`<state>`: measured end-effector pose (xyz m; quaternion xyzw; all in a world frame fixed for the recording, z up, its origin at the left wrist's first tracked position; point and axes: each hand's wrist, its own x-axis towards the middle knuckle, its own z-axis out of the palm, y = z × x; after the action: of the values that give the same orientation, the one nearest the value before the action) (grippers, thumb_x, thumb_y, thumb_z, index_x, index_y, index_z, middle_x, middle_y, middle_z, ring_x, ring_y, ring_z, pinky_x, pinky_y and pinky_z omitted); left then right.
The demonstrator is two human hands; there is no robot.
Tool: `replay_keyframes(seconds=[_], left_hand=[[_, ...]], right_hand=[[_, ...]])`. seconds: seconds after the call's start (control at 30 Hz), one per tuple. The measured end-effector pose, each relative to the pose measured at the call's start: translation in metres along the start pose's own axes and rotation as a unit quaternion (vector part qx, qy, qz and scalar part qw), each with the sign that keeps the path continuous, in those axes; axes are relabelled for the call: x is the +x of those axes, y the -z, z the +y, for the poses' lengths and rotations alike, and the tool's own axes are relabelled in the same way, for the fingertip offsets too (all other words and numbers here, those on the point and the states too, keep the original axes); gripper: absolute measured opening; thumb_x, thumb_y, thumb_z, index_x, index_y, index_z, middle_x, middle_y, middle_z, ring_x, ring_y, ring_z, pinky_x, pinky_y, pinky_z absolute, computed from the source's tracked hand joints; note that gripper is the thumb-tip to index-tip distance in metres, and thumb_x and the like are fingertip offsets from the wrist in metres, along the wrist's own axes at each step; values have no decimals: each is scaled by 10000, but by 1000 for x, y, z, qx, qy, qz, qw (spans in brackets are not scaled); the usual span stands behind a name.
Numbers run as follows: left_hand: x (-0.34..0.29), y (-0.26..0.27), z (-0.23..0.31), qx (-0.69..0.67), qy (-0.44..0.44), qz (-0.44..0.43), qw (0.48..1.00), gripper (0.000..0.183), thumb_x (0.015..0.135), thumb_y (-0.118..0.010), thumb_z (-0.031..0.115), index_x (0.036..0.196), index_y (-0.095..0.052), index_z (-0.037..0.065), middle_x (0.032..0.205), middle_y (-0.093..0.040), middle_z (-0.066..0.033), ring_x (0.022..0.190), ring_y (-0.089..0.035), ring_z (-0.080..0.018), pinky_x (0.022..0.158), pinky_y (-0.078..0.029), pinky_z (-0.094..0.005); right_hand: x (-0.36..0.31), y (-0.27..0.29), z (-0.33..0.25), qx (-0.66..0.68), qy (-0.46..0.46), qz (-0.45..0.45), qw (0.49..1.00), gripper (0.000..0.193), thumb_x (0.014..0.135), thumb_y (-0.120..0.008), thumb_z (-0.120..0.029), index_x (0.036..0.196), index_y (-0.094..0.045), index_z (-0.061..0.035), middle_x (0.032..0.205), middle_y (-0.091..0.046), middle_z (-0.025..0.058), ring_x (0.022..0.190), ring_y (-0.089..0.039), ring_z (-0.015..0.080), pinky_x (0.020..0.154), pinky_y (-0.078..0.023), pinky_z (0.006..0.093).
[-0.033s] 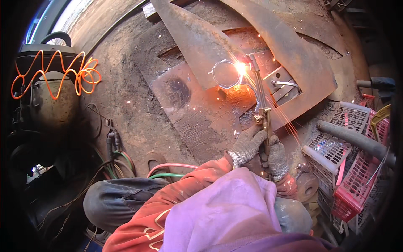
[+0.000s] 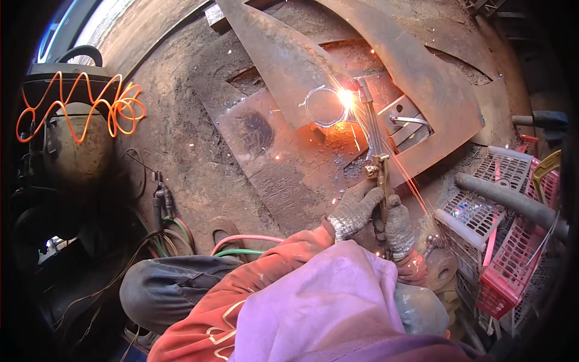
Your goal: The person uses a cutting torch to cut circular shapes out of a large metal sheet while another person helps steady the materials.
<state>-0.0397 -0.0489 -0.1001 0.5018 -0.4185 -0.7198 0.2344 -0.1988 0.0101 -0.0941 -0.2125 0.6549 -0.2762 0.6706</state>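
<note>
In both gloved hands I hold a cutting torch [image 2: 380, 172] with several slim metal tubes leading to its angled head. My left hand [image 2: 360, 208] is closed around the torch body from the left. On its right side my right hand [image 2: 398, 226] wraps the handle. A bright flame glows at the torch tip, beside a round cut outline [image 2: 324, 106] on a pointed steel plate [image 2: 280, 57]. Orange sparks stream down toward the lower right. Beneath lies a rusty flat plate [image 2: 283, 181], lit orange near the flame.
A curved steel plate [image 2: 416, 60] lies at the right, with a shiny metal piece [image 2: 411, 120] in its opening. Plastic crates [image 2: 506, 271] and a metal pipe [image 2: 512, 202] stand farther right. Left are a coiled orange hose [image 2: 78, 111], a tank [image 2: 78, 145] and red and green hoses [image 2: 241, 241].
The sparks around the flame have shifted slightly. My hands, the torch and the plates look the same.
</note>
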Motion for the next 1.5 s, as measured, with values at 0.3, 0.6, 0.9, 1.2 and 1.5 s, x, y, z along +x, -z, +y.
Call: replay_keyframes(seconds=[0.3, 0.6, 0.9, 1.2, 1.5], left_hand=[[-9, -5, 13, 23, -32, 3, 999, 376, 969, -557, 305, 1205, -612, 17, 1066, -681, -168, 964, -656, -262, 853, -505, -364], [-8, -6, 11, -11, -70, -20, 997, 371, 977, -561, 275, 1243, -599, 19, 1089, -676, -130, 992, -638, -206, 880, -497, -335], [0, -3, -14, -39, -8, -14, 999, 338, 975, -583, 229, 1232, -607, 10, 1065, -675, -89, 952, -615, -157, 860, -503, -314], [-1, 0, -8, -15, -5, -5, 1000, 345, 972, -581, 266, 1204, -619, 13, 1045, -682, -119, 931, -635, -182, 849, -508, -322], [2, -2, -16, -39, -7, -5, 999, 356, 968, -593, 268, 1207, -616, 6, 1048, -680, -116, 925, -626, -161, 837, -509, -318]], right_hand=[[-13, 0, 3, 93, -16, 13, 995, 696, 901, -388, -749, 1087, -607, -114, 624, -544, -30, 441, -473, 74, 380, -383, 213], [-24, -4, -9, 92, -43, 14, 995, 665, 900, -387, -751, 993, -610, -132, 596, -522, -28, 414, -445, 81, 365, -355, 229], [-12, -14, -13, 54, -18, 18, 998, 650, 883, -461, -734, 1023, -604, -116, 604, -533, -17, 400, -447, 88, 335, -349, 222], [-5, -2, 11, 134, -41, -23, 990, 753, 836, -421, -812, 1092, -593, -125, 613, -543, -17, 404, -455, 86, 341, -358, 214], [-10, -12, -1, 78, -44, 27, 996, 688, 862, -406, -791, 998, -611, -148, 589, -528, -36, 420, -455, 81, 364, -337, 218]])
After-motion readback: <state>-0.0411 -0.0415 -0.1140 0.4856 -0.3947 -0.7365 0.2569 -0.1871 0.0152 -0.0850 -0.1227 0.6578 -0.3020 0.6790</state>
